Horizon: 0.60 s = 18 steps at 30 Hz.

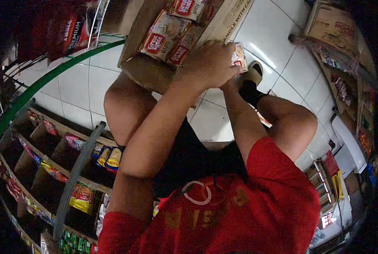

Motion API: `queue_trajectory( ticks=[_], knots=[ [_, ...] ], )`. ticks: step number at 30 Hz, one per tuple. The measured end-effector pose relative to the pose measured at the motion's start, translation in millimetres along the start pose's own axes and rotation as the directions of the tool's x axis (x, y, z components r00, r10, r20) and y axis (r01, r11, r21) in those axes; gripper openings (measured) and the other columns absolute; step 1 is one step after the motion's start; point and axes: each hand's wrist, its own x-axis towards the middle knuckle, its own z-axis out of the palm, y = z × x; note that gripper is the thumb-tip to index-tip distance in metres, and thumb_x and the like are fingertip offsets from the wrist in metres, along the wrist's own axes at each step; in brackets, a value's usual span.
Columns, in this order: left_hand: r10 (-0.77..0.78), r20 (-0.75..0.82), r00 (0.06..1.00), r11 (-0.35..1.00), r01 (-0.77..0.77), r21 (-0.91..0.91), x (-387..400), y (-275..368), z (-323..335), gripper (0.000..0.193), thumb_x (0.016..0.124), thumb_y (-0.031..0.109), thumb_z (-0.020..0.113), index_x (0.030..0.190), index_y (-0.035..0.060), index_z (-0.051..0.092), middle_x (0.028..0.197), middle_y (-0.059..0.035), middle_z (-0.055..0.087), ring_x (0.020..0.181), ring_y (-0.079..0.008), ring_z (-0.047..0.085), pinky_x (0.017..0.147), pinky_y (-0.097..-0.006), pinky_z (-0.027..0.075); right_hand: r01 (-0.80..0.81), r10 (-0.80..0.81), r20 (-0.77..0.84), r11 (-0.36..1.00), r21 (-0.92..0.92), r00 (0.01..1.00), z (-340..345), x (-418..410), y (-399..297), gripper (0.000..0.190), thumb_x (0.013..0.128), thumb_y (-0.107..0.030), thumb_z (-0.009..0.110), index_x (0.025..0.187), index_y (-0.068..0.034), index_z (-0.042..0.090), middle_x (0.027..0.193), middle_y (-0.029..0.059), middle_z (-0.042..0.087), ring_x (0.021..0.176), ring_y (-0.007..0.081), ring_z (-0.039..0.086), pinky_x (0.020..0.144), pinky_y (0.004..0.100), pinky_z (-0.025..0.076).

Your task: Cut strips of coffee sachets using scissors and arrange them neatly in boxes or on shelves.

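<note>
My left hand [204,65] is closed around a small Great Taste White coffee sachet [239,58], which sticks out past the fingers. Just below it, my right hand [232,83] meets the left at the sachet's lower end; its fingers are mostly hidden, so its grip is unclear. Left of my hands, an open cardboard box [149,74] tilts over my knee. Several coffee packs [158,39] of the same brand lie inside it. A printed box flap [225,23] extends behind my left hand.
A divided shelf [58,155] with snack packs is at lower left, crossed by a grey post [78,177]. A green-edged wire rack [62,65] curves above it. Stocked shelves [344,79] and a carton [331,27] stand right. White floor tiles [268,31] show between.
</note>
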Motion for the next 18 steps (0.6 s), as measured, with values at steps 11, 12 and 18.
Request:
queue_trajectory(
  ticks=[11, 12, 18],
  knots=[
    [-0.019, 0.047, 0.999, 0.998, 0.022, -0.051, 1.9, -0.1, -11.6, 0.049, 0.086, 0.038, 0.064, 0.11, -0.0039, 0.056, 0.102, -0.0229, 0.064, 0.088, -0.037, 0.062, 0.081, -0.0449, 0.047, 0.288, -0.305, 0.396, 0.952, 0.103, 0.866, -19.6, 16.3, 2.3, 0.047, 0.086, -0.028, 0.062, 0.128, -0.007, 0.056, 0.122, 0.0118, 0.063, 0.107, 0.0273, 0.061, 0.084, 0.0352, 0.053],
    [-0.025, 0.063, 0.998, 0.997, 0.029, -0.067, 1.8, 0.9, -13.2, 0.049, 0.086, 0.038, 0.064, 0.111, -0.0038, 0.056, 0.103, -0.0229, 0.064, 0.089, -0.0369, 0.062, 0.082, -0.0445, 0.047, 0.322, -0.34, 0.429, 0.94, 0.115, 0.837, -34.7, 12.2, -1.8, 0.046, 0.086, -0.028, 0.062, 0.127, -0.008, 0.056, 0.122, 0.0116, 0.063, 0.107, 0.0277, 0.061, 0.085, 0.0353, 0.053],
    [-0.022, 0.063, 0.998, 1.0, 0.023, -0.012, -4.8, -1.5, -6.3, 0.047, 0.084, 0.037, 0.064, 0.11, -0.0014, 0.058, 0.11, -0.0207, 0.065, 0.099, -0.0374, 0.062, 0.088, -0.0469, 0.047, -0.01, -0.253, 0.56, 0.906, 0.423, 0.789, -86.2, -48.0, -52.7, 0.046, 0.083, -0.021, 0.061, 0.126, -0.007, 0.057, 0.121, 0.0102, 0.064, 0.1, 0.0278, 0.063, 0.075, 0.0305, 0.05]
  ],
)
